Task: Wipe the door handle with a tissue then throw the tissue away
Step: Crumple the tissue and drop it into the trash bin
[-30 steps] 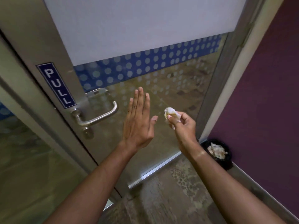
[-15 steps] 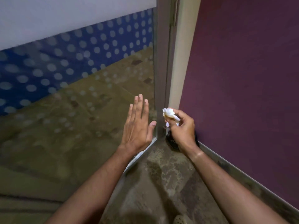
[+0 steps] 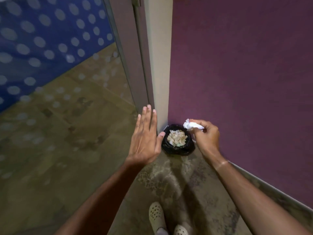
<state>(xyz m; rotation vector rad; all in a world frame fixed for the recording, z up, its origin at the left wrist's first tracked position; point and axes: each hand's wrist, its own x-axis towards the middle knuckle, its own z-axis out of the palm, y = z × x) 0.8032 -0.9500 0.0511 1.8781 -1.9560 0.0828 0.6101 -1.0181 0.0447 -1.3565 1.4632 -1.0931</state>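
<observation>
Head view, left to right around the black-lined bin [image 3: 176, 149] in the floor corner: the glass door [image 3: 59, 82] with its dotted blue band stands far left of the bin. The left hand [image 3: 145, 141] hovers just left of the bin, flat, fingers spread, holding nothing. The bin holds crumpled paper. Above its right rim, the right hand [image 3: 205, 136] pinches a crumpled white tissue [image 3: 192, 125] against the purple wall [image 3: 245, 73].

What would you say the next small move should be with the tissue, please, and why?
Probably carry the right hand a little left and let go. It pinches the crumpled tissue just above the far right rim of the black-lined bin, not yet over the opening. The left hand is open and empty.
</observation>
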